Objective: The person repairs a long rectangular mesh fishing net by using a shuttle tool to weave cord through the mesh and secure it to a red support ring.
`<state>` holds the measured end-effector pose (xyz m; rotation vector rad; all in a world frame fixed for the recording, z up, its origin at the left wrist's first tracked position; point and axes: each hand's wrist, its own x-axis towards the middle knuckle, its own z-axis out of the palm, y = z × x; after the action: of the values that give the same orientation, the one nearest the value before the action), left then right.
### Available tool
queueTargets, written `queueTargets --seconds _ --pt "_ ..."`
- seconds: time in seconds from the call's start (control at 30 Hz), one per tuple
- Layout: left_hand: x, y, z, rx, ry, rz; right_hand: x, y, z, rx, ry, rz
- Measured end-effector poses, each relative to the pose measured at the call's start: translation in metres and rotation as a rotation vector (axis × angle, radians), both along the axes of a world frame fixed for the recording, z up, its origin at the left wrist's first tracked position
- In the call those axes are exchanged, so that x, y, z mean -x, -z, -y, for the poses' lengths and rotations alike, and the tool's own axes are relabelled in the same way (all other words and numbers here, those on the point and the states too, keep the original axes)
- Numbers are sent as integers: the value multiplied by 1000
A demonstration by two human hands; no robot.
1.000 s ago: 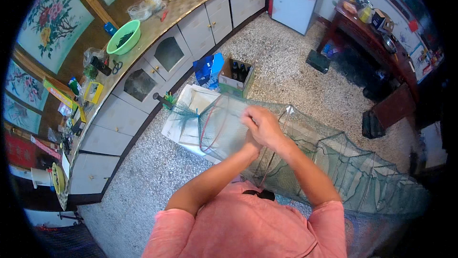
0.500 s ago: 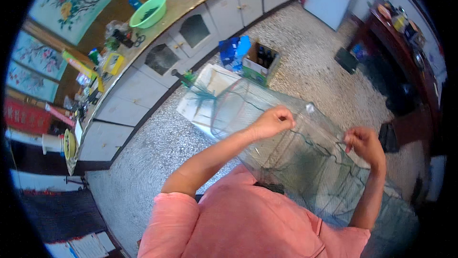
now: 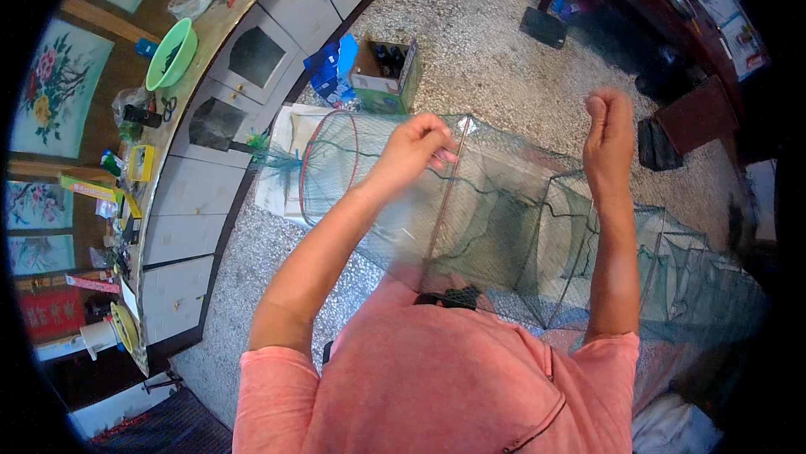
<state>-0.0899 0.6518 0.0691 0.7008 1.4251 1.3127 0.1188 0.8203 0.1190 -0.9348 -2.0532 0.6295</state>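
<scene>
head view: both hands, left (image 3: 417,150) and right (image 3: 609,125), closed on green net trap (image 3: 504,219) frame

A long green mesh fishing trap (image 3: 504,219) on square wire frames stretches across the speckled floor, its near end lifted.

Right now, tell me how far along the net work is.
Looks done: the long green mesh trap stands opened out in framed sections across the floor. In hand: the left hand pinches netting at a frame rod, and the right hand is raised in a fist, apparently pulling a line too thin to see. Left: cannot tell.
</scene>
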Motion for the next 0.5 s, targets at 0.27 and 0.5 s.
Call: queueTargets --seconds 0.27,0.5 --pt "16 -8 -10 55 -72 -46 34 10 48 -130 -396 281" --pt "18 26 -11 16 -43 -139 56 57 58 -123 -337 273"
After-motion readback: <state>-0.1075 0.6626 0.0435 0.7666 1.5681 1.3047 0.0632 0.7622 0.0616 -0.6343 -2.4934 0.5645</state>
